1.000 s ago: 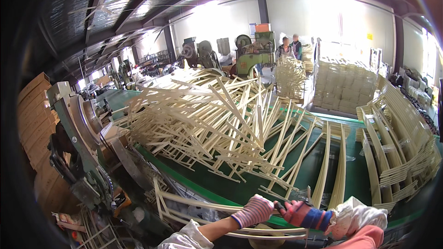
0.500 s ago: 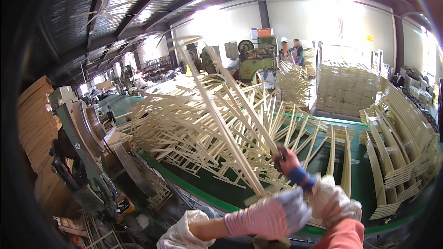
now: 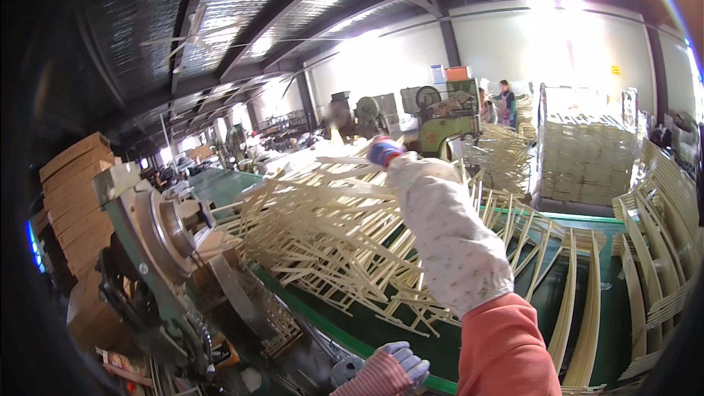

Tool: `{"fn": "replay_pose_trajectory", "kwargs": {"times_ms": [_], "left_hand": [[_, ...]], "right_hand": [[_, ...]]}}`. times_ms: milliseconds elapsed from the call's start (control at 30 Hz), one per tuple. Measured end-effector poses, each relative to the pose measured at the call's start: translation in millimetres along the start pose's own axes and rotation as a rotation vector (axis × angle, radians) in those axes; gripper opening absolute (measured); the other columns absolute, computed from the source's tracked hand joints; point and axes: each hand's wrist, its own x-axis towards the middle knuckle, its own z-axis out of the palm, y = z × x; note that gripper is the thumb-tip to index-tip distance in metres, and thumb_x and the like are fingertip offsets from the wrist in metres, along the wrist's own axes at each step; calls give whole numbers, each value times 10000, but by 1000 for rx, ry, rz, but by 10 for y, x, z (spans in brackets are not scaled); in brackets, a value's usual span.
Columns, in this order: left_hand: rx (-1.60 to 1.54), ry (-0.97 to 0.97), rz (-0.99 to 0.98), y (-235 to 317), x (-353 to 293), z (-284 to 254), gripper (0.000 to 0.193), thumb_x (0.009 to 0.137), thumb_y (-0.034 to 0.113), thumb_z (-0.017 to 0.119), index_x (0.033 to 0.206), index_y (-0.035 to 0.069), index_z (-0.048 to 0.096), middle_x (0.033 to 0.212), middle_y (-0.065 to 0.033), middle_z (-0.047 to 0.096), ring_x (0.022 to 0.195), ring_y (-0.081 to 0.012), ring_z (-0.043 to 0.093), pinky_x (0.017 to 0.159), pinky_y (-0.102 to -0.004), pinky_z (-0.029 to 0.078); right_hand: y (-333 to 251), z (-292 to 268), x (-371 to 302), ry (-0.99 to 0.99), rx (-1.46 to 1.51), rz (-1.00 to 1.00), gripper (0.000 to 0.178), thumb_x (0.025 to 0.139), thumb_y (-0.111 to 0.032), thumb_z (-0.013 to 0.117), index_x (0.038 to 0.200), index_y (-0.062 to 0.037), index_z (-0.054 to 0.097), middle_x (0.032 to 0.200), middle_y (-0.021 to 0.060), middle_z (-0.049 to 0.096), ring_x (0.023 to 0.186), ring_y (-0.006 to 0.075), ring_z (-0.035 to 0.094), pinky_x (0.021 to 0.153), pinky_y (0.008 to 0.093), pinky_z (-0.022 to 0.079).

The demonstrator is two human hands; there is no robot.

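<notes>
My right arm, in a coral sleeve and a pale patterned sleeve cover, stretches far forward. My right hand (image 3: 384, 150), with blue and red at the wrist, is small and slightly blurred at the top of a big pile of pale wooden slat frames (image 3: 330, 249). It looks closed on the end of a wooden slat frame (image 3: 343, 160); its fingers are partly hidden. My left hand (image 3: 400, 367), in a grey glove with a red-striped cuff, is low in front by the green table's (image 3: 359, 339) near edge. Its fingers are loosely bent and somewhat apart, and nothing shows in them.
A green-grey machine with a round wheel (image 3: 165, 231) stands close on the left, before stacked cardboard boxes (image 3: 81, 205). Neatly stacked slats (image 3: 660, 264) line the right. Behind are a wrapped pallet stack (image 3: 587, 158), a green machine (image 3: 446, 130) and people (image 3: 506, 101).
The tall frame raised before me has gone from its upright position. My right hand has moved forward and left over the pile. My left hand has dropped lower and left.
</notes>
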Motion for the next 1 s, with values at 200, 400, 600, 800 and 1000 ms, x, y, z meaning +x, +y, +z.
{"fn": "replay_pose_trajectory", "kwargs": {"times_ms": [200,400,600,800,1000], "left_hand": [[-71,-66,-33,-104,127,307,167,687,164,613,821,65,597,689,-60,561,724,-243,558,788,-415,421],[-69,-109,131,-54,392,705,217,736,214,614,906,81,583,741,-29,556,673,-220,547,679,-379,460],[-331,-262,81,-22,19,1217,134,678,171,691,752,105,602,640,-32,562,612,-224,565,638,-358,460],[-544,-265,108,105,-12,1728,100,690,149,685,755,98,628,667,-48,601,641,-215,591,657,-341,463],[-711,-296,216,772,329,2291,97,738,177,653,752,82,637,723,-44,627,710,-224,605,692,-345,465]], "right_hand": [[-541,-373,-107,-80,705,337,219,773,-267,577,906,-148,705,920,76,679,861,250,648,738,437,507],[-811,-1228,-1171,96,752,454,341,764,-191,528,1099,-177,590,1169,68,549,1076,276,487,852,467,415],[-1599,-1540,-4825,443,1006,252,596,719,-302,690,1239,-90,492,1282,109,464,1159,297,469,991,464,344],[-1068,-1924,-7509,-950,753,617,919,663,-519,685,1330,17,350,1278,261,431,1057,351,521,950,414,398],[-1529,-1783,-8206,-688,500,668,343,639,-371,679,812,-117,526,815,60,552,818,234,556,684,355,449]]}}
